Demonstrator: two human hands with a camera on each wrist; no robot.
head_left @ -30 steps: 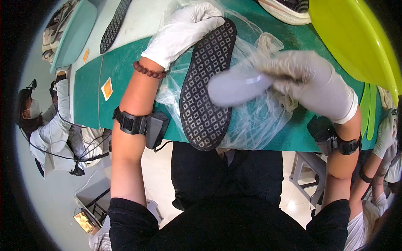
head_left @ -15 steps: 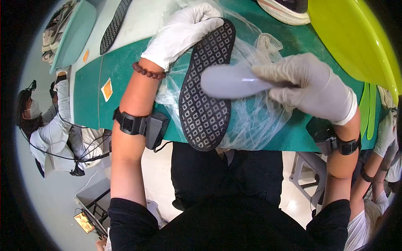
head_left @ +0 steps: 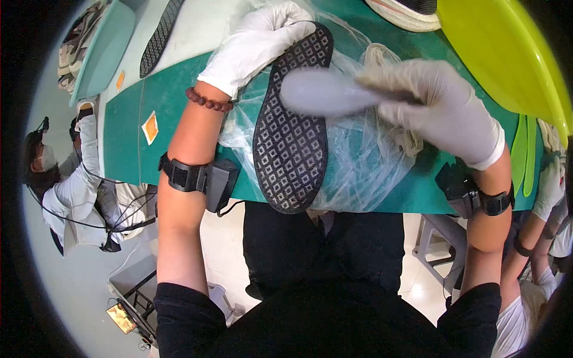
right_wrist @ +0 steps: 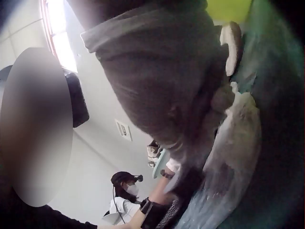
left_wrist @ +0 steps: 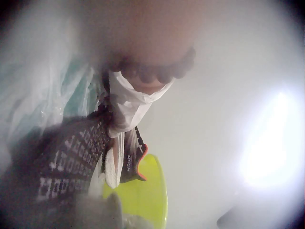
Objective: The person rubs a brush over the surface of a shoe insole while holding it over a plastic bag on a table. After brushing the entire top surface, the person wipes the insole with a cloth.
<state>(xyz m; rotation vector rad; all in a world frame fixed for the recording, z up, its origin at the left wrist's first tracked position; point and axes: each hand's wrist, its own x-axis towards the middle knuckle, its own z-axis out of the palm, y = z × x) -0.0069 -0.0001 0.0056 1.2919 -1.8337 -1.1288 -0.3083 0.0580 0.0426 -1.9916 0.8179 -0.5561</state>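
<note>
In the head view a black insole (head_left: 290,152) with a pale diamond pattern lies lengthwise over a crumpled clear plastic bag (head_left: 364,173). My white-gloved left hand (head_left: 255,51) pinches its far end. My right hand (head_left: 439,110), gloved too, grips the handle of a smooth white oval-headed tool (head_left: 319,92). The blurred head overlaps the upper half of the insole, and its underside is hidden. In the left wrist view the patterned insole (left_wrist: 71,164) runs down from the gloved hand (left_wrist: 127,107). The right wrist view shows the dark, blurred right hand (right_wrist: 162,81) over the plastic.
A yellow-green basin (head_left: 507,53) stands at the right, with a shoe (head_left: 409,15) beside it. Green strips (head_left: 525,155) lie below the basin. Another dark insole (head_left: 160,45) and a teal tub (head_left: 106,51) of shoes are at the upper left. Other people work on both sides.
The white tool has moved up along the insole, toward its far end, and slightly left, with my right hand following. My left hand keeps its hold on the insole.
</note>
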